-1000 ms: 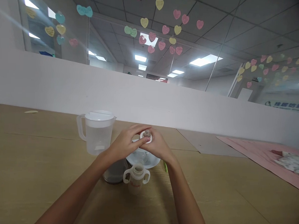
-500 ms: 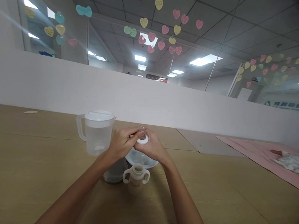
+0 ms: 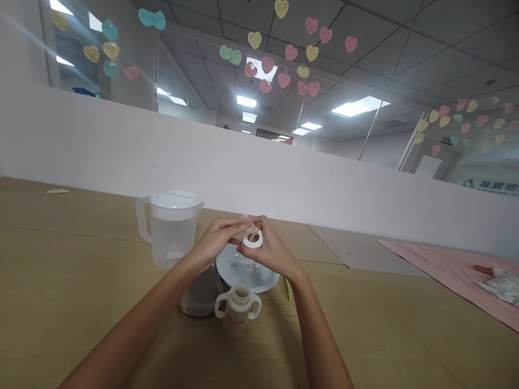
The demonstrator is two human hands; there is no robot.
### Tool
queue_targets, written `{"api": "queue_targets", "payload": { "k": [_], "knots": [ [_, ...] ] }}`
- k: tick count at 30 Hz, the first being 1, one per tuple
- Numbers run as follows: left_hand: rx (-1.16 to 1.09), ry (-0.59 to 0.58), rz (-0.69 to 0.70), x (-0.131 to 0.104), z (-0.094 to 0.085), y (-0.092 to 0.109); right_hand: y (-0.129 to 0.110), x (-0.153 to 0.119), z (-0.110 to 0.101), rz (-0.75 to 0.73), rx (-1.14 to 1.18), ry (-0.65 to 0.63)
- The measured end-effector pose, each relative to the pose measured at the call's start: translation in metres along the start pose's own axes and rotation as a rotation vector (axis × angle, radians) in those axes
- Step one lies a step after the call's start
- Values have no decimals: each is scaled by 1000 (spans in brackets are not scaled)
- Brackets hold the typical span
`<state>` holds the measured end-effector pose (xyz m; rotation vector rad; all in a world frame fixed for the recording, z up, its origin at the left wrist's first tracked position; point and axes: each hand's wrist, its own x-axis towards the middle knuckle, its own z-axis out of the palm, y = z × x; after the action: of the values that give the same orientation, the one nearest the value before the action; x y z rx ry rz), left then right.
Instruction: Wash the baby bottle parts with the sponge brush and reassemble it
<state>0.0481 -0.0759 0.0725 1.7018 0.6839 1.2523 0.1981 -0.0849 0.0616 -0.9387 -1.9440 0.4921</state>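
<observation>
We noted that the clear nipple (image 3: 250,222), upright in the white ring (image 3: 252,244) half a second earlier, had tilted out of its opening, so the two parts appeared separated. Our left hand (image 3: 217,239) pinched the nipple; our right hand (image 3: 274,248) gripped the ring, over the bowl (image 3: 267,283) and beyond the open bottle (image 3: 236,318). Fingers hid the nipple's base; we could not tell whether it touched the ring.

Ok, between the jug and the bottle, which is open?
The two-handled bottle: its mouth is uncovered, while the one-handled jug has its lid on.
</observation>
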Motion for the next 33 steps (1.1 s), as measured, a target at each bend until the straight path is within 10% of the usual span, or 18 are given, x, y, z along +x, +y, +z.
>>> {"api": "queue_targets", "payload": {
  "k": [10,15,24,33],
  "knots": [
    [-172,-39,-76,5,12,-23,24,-2,-24,20,-45,-109],
    [-257,162,-173,16,2,-34,37,-4,-40,55,-171,-134],
    [1194,-144,28,14,-5,-76,97,5,-26,453,-627,-357],
    [1388,-182,-99,11,-6,-106,112,11,7,640,-811,-579]
  ]
}}
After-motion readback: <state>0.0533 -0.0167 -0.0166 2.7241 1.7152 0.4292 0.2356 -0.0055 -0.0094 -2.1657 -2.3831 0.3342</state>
